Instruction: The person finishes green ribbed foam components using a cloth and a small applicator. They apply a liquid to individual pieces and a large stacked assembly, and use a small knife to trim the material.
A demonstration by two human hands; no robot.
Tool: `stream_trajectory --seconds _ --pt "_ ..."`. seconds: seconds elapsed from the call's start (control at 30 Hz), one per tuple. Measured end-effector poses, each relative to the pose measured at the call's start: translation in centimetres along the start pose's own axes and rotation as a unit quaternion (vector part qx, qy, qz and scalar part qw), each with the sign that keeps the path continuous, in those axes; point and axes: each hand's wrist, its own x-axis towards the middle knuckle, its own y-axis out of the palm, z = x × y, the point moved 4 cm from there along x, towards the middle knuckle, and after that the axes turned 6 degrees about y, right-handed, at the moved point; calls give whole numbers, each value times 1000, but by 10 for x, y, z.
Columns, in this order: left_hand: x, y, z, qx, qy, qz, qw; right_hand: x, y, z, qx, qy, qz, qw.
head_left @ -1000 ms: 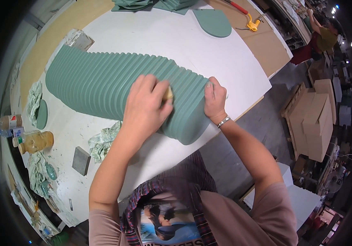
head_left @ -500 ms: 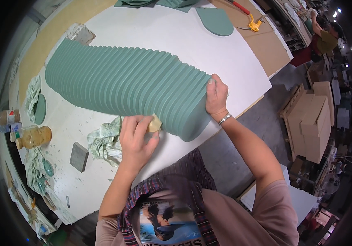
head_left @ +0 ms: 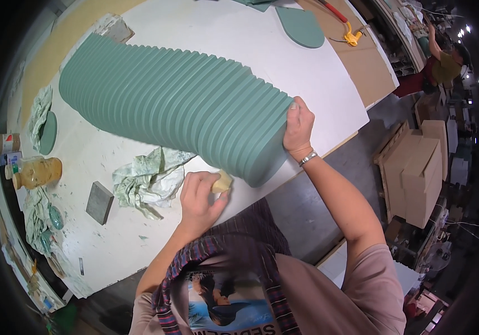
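A long row of green, round-ended panels [head_left: 178, 100] stands on edge, packed face to face, across the white table. My left hand [head_left: 196, 201] pinches a pale yellow sponge [head_left: 222, 182] between thumb and fingers, just off the row's near edge toward its right end. My right hand [head_left: 299, 127] is closed over the upper corner of the last panel at the right end. Its fingertips are partly hidden. Beside my left hand lies a crumpled, green-stained cloth [head_left: 149, 177], and left of that a grey rectangular block [head_left: 99, 202].
A stained block [head_left: 117, 29] stands by the row's far left end. A jar of amber liquid [head_left: 39, 172] and more rags sit at the left. One flat green panel [head_left: 299, 28] and a yellow air gun [head_left: 353, 38] lie at the back right. Cartons [head_left: 415, 173] and a person [head_left: 443, 64] are beyond.
My left hand with the sponge has shifted right and slightly down, from touching the row's near edge to just off it. My right hand keeps its hold on the end panel.
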Motion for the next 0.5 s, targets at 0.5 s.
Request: stream_trajectory --seconds 0.5 --pt "4 -6 -2 -2 1 -65 998 9 1 -15 41 -4 0 999"
